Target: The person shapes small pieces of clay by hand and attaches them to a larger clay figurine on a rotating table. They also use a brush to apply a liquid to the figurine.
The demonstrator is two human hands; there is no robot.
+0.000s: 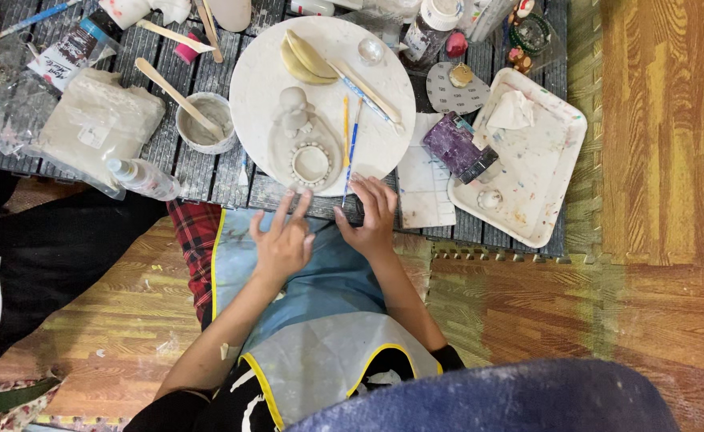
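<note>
A single head-worn camera looks steeply down, from close above, onto the low table [208, 76].

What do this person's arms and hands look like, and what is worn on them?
Both forearms are bare, no gloves or visible rings on the left hand or right hand. Black sleeves are pushed up near the elbows. A light-blue apron with yellow trim covers the lap.

1. A round board [264, 72] lay on the bench [208, 172], at its middle.
2. On the board's near part stood a clay figure [294, 110], with a clay ring [311, 162] just nearer.
3. A bowl [206, 122] sat just left of the board, a stick [174, 93] resting in it.
4. A tray [544, 160] lay right of the board.
5. Near the bench edge, the left hand [282, 244] and right hand [370, 220] hung side by side over an apron [320, 320].
</note>
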